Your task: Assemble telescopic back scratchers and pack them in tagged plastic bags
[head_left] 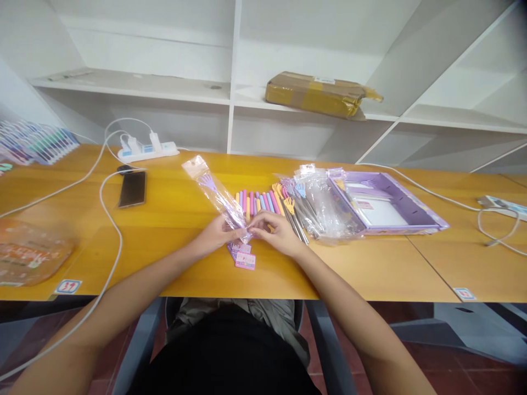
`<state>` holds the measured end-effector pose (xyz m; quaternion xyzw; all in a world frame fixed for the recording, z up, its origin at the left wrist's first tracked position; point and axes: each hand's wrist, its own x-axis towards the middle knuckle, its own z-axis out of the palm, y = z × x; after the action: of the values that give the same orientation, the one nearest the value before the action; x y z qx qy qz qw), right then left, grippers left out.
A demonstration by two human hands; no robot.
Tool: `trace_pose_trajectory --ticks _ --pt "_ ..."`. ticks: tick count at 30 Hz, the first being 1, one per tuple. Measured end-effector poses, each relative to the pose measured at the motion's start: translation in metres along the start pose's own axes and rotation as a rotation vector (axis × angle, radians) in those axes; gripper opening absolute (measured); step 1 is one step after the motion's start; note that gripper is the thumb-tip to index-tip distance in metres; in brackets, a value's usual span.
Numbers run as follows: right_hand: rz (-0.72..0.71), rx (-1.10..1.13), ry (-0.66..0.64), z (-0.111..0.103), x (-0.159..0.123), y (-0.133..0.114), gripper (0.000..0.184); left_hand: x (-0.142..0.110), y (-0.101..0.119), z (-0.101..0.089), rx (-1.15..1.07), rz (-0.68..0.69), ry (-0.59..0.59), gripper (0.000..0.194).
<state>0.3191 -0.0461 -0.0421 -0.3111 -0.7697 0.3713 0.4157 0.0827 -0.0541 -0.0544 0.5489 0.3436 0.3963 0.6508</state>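
A clear plastic bag (pixel 220 192) with a purple hand-shaped back scratcher (pixel 208 182) inside slants up and left from my hands. My left hand (pixel 222 230) is closed on the bag near its lower end. The fingers of my right hand (pixel 274 229) pinch the bag's bottom end. Just below my hands lie small printed cards (pixel 245 260) in pink and purple. Behind my hands is a row of coloured handles (pixel 251 203). Beside my right hand, back scratcher heads with metal rods (pixel 293 214) are piled.
Right of the pile are clear plastic bags (pixel 335 211) and a purple box (pixel 395 208). At left lie a phone (pixel 132 189), white cables, a power strip (pixel 150 150) and an orange package (pixel 33 249). A taped parcel (pixel 313 94) rests on the shelf behind.
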Motion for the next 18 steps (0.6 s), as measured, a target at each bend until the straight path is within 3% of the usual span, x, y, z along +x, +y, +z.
trace_pose_trajectory --ticks 3,7,13,18 --pt "0.041 0.021 0.020 0.0019 -0.0002 0.0016 0.024 0.0021 -0.0036 -0.0010 0.024 0.030 -0.007 0.059" --pt "0.109 0.063 0.027 0.0013 0.0000 0.0048 0.042 0.0040 -0.0075 -0.0024 0.019 0.044 -0.041 0.057" --pt "0.179 0.042 -0.119 0.0008 -0.0004 0.0067 0.040 0.0017 -0.0093 -0.0026 0.108 0.070 -0.037 0.050" --pt "0.211 0.052 -0.134 0.0030 -0.0019 0.0095 0.047 -0.0005 -0.0063 -0.0014 0.206 0.042 -0.060 0.042"
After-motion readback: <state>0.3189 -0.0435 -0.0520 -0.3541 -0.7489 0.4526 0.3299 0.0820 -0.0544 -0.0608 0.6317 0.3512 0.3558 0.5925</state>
